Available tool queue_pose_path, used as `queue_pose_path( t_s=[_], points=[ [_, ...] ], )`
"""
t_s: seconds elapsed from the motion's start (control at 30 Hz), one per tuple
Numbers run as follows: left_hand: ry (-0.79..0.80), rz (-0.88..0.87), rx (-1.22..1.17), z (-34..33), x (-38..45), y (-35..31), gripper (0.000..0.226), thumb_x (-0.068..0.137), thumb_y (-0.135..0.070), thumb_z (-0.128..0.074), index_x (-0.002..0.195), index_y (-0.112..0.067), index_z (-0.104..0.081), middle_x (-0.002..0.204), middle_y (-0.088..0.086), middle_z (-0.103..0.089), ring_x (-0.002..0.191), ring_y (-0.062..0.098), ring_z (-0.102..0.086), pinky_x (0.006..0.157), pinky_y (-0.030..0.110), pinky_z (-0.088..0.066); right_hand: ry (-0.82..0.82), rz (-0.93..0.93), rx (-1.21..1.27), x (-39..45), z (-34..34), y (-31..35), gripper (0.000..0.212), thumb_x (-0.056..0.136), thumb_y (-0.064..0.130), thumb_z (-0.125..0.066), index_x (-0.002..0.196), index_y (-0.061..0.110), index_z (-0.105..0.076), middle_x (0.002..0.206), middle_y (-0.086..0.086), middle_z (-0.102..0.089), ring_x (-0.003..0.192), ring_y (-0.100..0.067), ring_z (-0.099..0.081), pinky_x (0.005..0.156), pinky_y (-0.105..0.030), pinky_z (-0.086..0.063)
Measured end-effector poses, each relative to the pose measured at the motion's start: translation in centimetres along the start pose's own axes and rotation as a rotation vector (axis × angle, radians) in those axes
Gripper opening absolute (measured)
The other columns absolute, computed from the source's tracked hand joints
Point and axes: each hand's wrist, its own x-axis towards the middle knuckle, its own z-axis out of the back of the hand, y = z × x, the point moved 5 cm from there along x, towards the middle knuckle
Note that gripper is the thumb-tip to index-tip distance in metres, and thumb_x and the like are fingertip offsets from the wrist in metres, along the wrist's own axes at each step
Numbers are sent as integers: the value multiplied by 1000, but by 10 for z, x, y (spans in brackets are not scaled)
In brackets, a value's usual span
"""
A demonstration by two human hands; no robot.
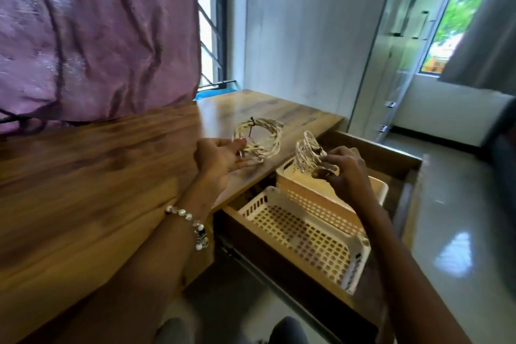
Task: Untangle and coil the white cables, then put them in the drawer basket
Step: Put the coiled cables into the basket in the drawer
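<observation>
Two coiled white cables are in view. One coil [259,135], tied with a dark strap, lies on the wooden desk [97,176]; my left hand [220,159] rests beside it, thumb and fingertips touching its near edge. My right hand [344,169] pinches the second coil [308,155] and holds it in the air over the open drawer [371,153]. Two cream perforated baskets sit in the drawer: a far one [329,198] directly under the held coil and a near one [307,234]. Neither basket shows a cable inside.
A purple curtain [92,36] hangs over the desk's far left. The pulled-out drawer sticks out to the right over a glossy tiled floor [452,246]. A white wall panel and a window stand behind.
</observation>
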Motion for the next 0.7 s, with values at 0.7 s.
queue_pose_path(
  t_s=[0.7],
  points=[
    [155,-130,1084,-180,88,130,10,85,-9,-67,79,-2,-65,76,12,-71,63,19,-69,55,29,-59,520,-268,-388,-10,-41,-140,25,81,10,-70,105,13,-64,104,-3,-61,92,-14,-58,82,-30,-55]
  ],
)
